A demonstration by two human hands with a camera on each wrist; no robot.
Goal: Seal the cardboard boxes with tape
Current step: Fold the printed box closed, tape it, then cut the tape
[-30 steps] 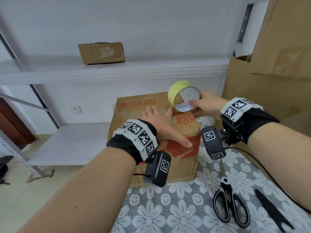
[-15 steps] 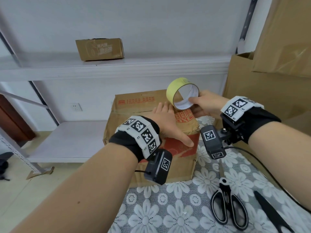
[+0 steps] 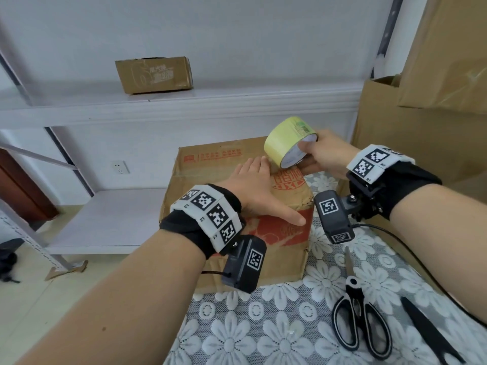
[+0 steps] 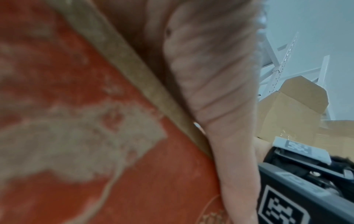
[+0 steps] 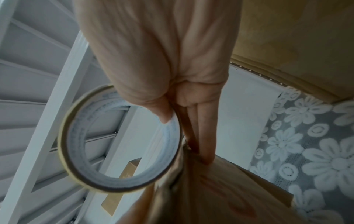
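Observation:
A brown cardboard box (image 3: 210,164) with red print stands on the table's left end. My left hand (image 3: 259,191) lies flat on its top, fingers straight, thumb (image 4: 229,136) stretched over the front edge onto the red panel (image 4: 95,136). My right hand (image 3: 320,155) grips a yellow tape roll (image 3: 286,139) just above the box's right rear corner. Its thumb sits inside the white core (image 5: 122,144) and the fingers (image 5: 203,133) run along the outside. The roll's open side faces right in the head view.
Black-handled scissors (image 3: 358,314) and a black tool (image 3: 432,335) lie on the flowered tablecloth (image 3: 263,330) at the front right. A small cardboard box (image 3: 155,75) sits on the white shelf (image 3: 184,101) behind. Large cardboard boxes (image 3: 421,114) stand at the right.
My right hand has turned the tape roll so its yellow outer face now shows to the head view, and has lifted it slightly. The left hand stays pressed on the box top.

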